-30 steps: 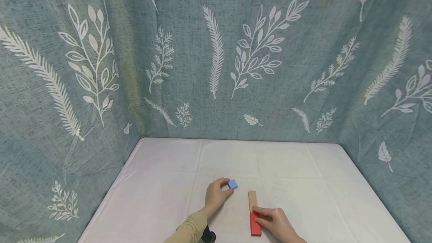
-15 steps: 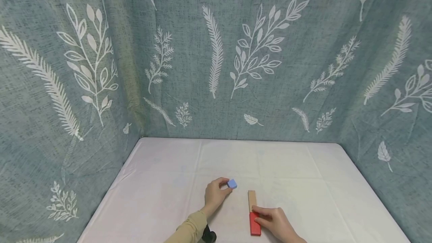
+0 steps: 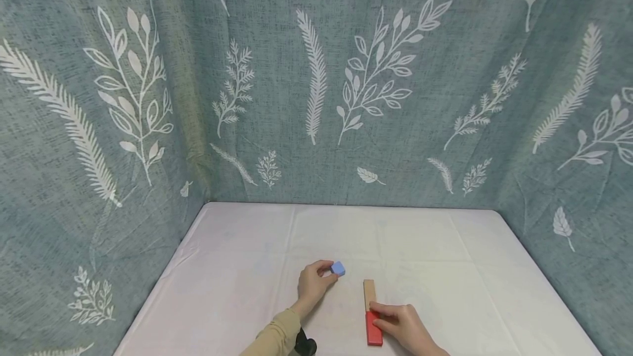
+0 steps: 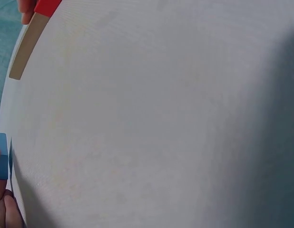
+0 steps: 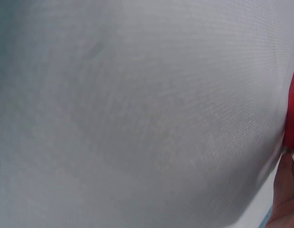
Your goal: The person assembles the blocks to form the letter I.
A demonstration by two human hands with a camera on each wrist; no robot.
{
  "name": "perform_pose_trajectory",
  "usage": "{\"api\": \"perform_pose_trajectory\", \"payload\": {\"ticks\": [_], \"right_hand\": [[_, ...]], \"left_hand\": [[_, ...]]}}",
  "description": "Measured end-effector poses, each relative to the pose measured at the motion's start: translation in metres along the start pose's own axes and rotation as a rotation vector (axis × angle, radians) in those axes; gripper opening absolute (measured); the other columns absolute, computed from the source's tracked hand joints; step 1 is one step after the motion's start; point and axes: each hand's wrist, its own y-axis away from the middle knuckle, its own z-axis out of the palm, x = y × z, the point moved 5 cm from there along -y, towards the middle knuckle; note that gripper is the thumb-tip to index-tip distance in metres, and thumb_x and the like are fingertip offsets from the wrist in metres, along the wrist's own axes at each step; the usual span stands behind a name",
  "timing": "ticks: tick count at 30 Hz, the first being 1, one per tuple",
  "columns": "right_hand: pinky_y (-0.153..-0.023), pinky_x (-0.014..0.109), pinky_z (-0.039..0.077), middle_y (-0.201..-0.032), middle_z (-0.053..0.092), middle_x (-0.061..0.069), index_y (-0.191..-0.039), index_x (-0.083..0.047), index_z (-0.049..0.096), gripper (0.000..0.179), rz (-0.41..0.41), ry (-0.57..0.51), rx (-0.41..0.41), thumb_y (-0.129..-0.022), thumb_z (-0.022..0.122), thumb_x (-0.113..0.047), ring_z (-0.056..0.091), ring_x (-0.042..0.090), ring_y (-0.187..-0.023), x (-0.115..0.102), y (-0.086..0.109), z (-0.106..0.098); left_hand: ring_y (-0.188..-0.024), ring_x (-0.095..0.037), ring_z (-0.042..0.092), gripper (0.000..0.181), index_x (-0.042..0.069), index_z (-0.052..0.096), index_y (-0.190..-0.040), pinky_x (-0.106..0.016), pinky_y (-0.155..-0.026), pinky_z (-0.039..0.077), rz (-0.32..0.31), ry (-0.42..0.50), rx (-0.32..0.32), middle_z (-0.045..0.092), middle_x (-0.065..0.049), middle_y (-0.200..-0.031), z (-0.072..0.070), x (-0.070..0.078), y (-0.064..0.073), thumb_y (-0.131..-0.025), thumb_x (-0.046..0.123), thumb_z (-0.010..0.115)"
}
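1. Left hand (image 3: 312, 285): thumb and fingers pinching the blue block (image 3: 338, 268), gap just the block's width. Plain blue faces. Can't tell if block touches the table (image 3: 237, 279).
2. Right hand (image 3: 406, 327): thumb and fingers closed on the red block (image 3: 374, 336), near its far end. Plain red top.
3. Wooden strip (image 3: 369, 293): bare grain colour, flat on table, runs on from red block's far end. Blue block sits beyond it, to the left.
4. Curtain (image 3: 277, 70) behind: white leaf prints.
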Motion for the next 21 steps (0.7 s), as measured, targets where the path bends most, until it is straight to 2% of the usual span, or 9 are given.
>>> {"api": "perform_pose_trajectory", "payload": {"ticks": [10,14,21], "right_hand": [[-0.082,0.023,0.059,-0.117,0.067,0.012,-0.118,-0.002,0.066,0.039,-0.008,0.015,0.011,-0.084,0.071,-0.022,0.061,0.005,-0.107,0.001,0.000,0.000],[-0.082,0.023,0.059,-0.117,0.067,0.012,-0.118,-0.002,0.066,0.039,-0.006,0.018,0.010,-0.084,0.071,-0.022,0.061,0.005,-0.107,0.001,0.000,0.000],[-0.084,0.028,0.059,-0.118,0.066,0.014,-0.119,-0.003,0.066,0.041,0.016,-0.012,-0.015,-0.084,0.070,-0.024,0.061,0.007,-0.108,0.000,0.000,0.001]], "left_hand": [[-0.100,-0.031,0.068,0.025,0.000,0.071,-0.098,-0.035,-0.089,0.057,-0.020,0.024,-0.022,0.072,-0.015,-0.101,0.000,-0.001,-0.002,-0.074,0.007,0.076],[-0.099,-0.033,0.068,0.026,-0.003,0.071,-0.098,-0.037,-0.087,0.058,0.013,0.021,-0.045,0.072,-0.018,-0.100,-0.003,0.000,-0.003,-0.073,0.004,0.077],[-0.098,-0.035,0.067,0.027,-0.005,0.071,-0.098,-0.040,-0.086,0.058,0.039,0.062,-0.042,0.071,-0.020,-0.100,-0.010,-0.006,-0.010,-0.073,0.002,0.076]]}}
